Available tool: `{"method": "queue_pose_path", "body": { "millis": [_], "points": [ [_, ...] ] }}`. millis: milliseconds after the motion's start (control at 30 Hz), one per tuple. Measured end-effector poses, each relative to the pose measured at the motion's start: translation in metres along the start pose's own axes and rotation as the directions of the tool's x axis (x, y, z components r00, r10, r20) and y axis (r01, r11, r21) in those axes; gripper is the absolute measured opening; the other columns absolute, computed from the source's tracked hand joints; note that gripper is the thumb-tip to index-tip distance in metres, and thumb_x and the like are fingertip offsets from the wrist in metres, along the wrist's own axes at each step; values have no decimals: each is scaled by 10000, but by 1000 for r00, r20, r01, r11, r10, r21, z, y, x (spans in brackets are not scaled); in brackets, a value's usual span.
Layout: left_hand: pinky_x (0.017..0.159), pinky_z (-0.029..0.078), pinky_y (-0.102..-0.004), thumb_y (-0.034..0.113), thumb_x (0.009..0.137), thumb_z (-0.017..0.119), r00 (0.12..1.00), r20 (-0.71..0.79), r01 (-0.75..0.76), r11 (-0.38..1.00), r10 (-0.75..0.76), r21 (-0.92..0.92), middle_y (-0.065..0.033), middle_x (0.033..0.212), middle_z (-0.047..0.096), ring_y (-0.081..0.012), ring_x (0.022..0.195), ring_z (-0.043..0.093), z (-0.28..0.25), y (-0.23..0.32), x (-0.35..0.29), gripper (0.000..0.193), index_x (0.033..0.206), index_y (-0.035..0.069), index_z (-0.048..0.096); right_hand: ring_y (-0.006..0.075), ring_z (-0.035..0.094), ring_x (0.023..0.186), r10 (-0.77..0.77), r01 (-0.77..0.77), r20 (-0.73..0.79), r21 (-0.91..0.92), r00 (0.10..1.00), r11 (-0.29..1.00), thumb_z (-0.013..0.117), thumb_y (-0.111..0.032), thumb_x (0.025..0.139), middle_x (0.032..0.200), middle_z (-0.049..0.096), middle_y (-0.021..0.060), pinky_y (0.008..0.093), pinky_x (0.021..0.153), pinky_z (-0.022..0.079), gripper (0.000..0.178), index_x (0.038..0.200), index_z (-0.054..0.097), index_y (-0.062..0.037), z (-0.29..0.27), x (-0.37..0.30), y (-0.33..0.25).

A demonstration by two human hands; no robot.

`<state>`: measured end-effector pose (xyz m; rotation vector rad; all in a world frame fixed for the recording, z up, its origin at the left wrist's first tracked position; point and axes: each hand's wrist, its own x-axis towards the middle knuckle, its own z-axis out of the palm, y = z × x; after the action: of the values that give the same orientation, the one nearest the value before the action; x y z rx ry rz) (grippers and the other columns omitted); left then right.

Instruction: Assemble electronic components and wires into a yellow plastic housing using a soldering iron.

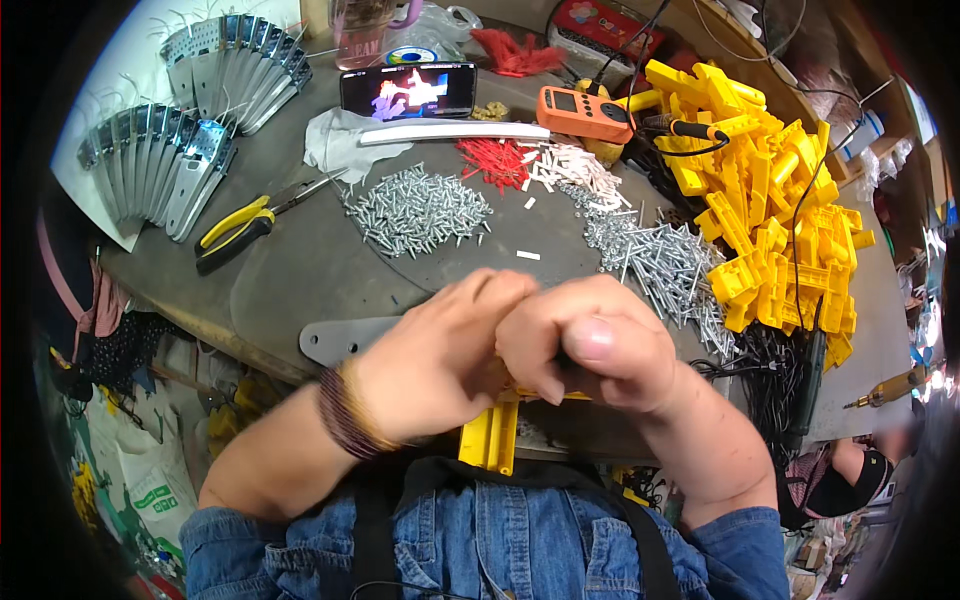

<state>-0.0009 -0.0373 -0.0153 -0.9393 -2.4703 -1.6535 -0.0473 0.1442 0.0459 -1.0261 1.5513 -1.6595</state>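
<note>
My two hands meet over the table's front edge, above a yellow plastic part [488, 437] whose lower end juts out beneath them toward my lap. My left hand [445, 345], smeared a little by motion, is bent over with its fingertips hidden behind the right hand. Curled fingers and a thumb on top make my right hand [597, 345] closed; what lies inside it is hidden. A grey metal plate [335, 341] with holes lies beside my left wrist. Beyond the hands are a pile of silver screws [418, 210] and a heap of longer screws [675, 275].
Yellow plastic housings [765, 200] are piled at right, above black cables [770, 385]. Yellow-black pliers [250, 222] and fanned metal plates [150, 165] lie left. At the back stand a phone [410, 92] and an orange multimeter [583, 112], near red sleeves [495, 163] and white sleeves [572, 170].
</note>
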Motion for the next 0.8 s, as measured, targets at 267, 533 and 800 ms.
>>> {"method": "queue_pose_path", "body": {
  "millis": [267, 533, 800],
  "points": [
    [854, 520, -307, 84, 751, 796, 957, 288, 123, 921, -13, -370, -146, 1029, 701, -185, 961, 665, -27, 66, 61, 390, 1098, -48, 676, 63, 427, 586, 111, -110, 7, 209, 994, 972, 508, -356, 992, 672, 501, -23, 227, 539, 332, 356, 785, 571, -74, 1, -1, 6],
    [739, 506, -267, 326, 994, 582, 945, -232, 32, 771, -231, -636, -57, 1065, 623, -138, 812, 617, -27, 15, 61, 438, 1298, 27, 485, 200, 574, 1006, -148, 243, -320, 279, 936, 929, 452, -541, 986, 1070, 612, 92, 332, 848, 448, 563, 1284, 491, -65, -42, 8, 14],
    [799, 514, -405, 261, 895, 690, 990, 34, 116, 928, -136, 355, -138, 970, 691, -316, 924, 652, 18, 26, 32, 377, 1168, 9, 629, 292, 559, 1069, -153, -518, -534, -845, 832, 134, 814, -190, 731, 1095, 621, 67, 388, 920, 411, 331, 1016, 680, -87, -61, -166, 19]
  ]
}}
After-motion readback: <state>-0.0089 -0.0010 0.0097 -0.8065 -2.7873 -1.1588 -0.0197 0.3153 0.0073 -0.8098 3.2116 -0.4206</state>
